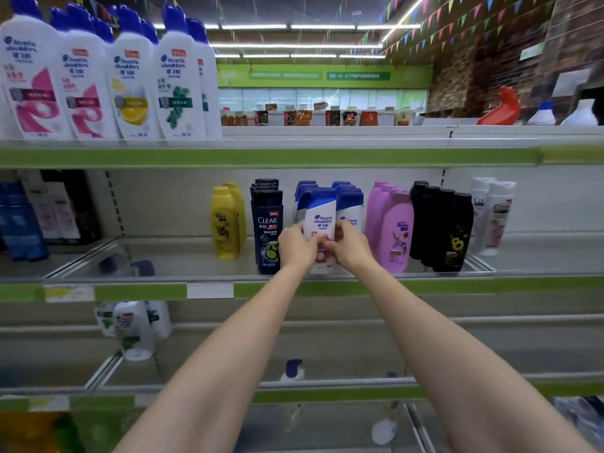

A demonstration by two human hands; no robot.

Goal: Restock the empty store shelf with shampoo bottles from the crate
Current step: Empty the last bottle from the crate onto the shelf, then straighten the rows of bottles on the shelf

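Gripping a white bottle point(321, 220) with a blue cap from both sides, the left hand point(295, 245) and right hand point(349, 245) meet at its lower half, fingers point(327, 246) curled round its front over the red part of the label. The bottle stands upright at the front edge of the middle shelf point(163, 256), base on or just above the shelf; which one cannot be told, since the hands hide part of it. Behind it stand two rows of like blue-capped bottles point(349, 201).

Just left of it is a row of dark CLEAR bottles point(267, 223), touching or nearly touching the left hand, and further left two yellow bottles point(227, 220). To the right stand pink bottles point(392, 227), then black bottles point(441, 223), then white ones point(493, 214) beyond a clear divider. The left part of the shelf is bare.

On the shelf above, at left, stand large white bottles point(98, 83) with blue caps. Lower shelves hold a few white bottles point(134, 325), blurred. Both bare forearms reach up from the bottom of the view.
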